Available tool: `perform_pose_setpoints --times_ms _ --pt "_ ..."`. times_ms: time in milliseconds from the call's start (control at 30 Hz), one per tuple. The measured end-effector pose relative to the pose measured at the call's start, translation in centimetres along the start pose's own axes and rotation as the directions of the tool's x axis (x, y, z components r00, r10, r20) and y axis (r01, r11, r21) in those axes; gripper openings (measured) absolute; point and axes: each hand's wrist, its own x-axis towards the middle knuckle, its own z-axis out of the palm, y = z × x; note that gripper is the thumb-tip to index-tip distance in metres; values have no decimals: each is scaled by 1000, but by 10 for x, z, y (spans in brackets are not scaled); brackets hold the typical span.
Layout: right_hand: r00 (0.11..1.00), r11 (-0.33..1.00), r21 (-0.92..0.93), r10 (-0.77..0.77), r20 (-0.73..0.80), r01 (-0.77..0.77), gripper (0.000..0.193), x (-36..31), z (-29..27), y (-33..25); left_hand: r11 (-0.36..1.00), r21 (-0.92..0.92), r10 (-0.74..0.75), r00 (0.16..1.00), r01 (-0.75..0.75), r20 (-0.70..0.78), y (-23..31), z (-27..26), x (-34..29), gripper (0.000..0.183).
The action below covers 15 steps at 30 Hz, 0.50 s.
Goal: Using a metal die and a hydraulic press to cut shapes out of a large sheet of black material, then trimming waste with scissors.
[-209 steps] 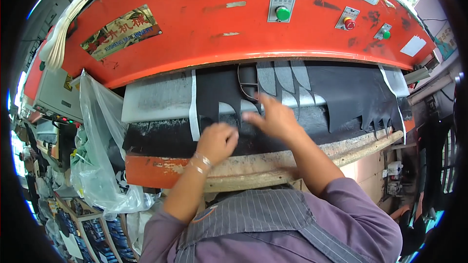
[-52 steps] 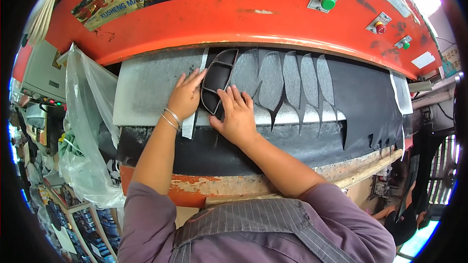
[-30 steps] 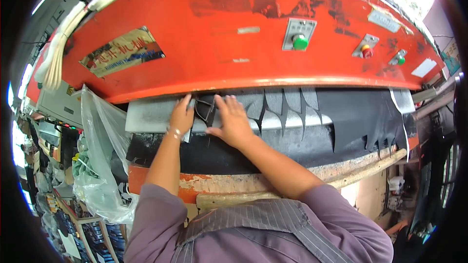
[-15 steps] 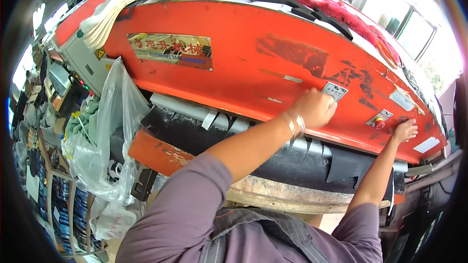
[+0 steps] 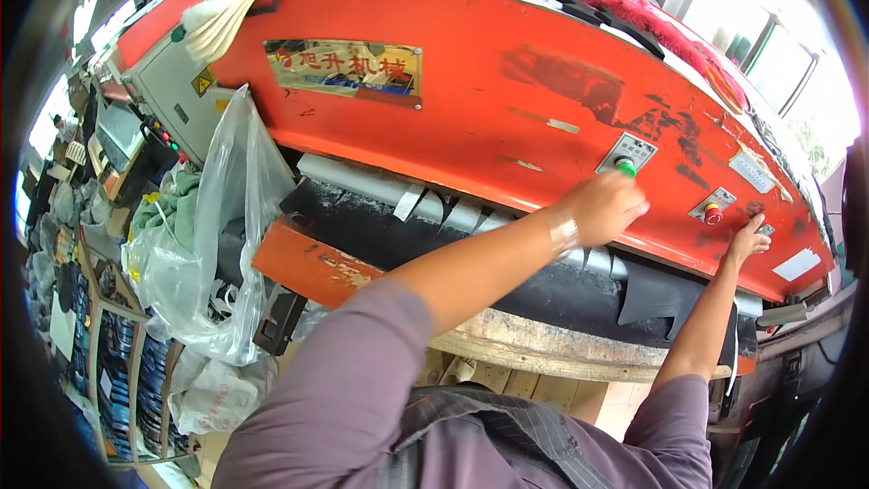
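My left hand is loosely curled in front of the orange machine panel, slightly blurred. Just above it is a green button on a metal plate; hand and button look apart. Nothing shows in its fingers. My right hand rests against the panel's right part, fingers stretched out, beside a small plate that it partly covers. A red knob-shaped button sits left of its fingertips. Below the panel lies a black sheet with cut strips, partly hidden by my left forearm.
A worn wooden board edge runs between my body and the machine. Clear plastic bags hang at the left, near a grey control cabinet. White layered pieces and pink fluffy material lie on top of the machine.
My left hand has dropped down from the metal plate, uncovering the green button. The right hand stays near the red button, its fingers straighter. The view has shifted a little.
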Motion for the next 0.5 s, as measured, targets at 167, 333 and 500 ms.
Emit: perform_pose_setpoints --times_ms 167,333,500 --pt "974 993 -23 115 193 -113 106 8 -17 -3 935 288 -268 943 207 194 -2 7 19 31" --pt "873 957 206 82 481 -203 78 -36 -91 -20 787 340 -617 643 515 454 40 -70 -123 32" --pt "827 921 365 -95 554 -139 48 -103 -118 -76 684 436 -729 546 585 412 92 -126 -241 32"
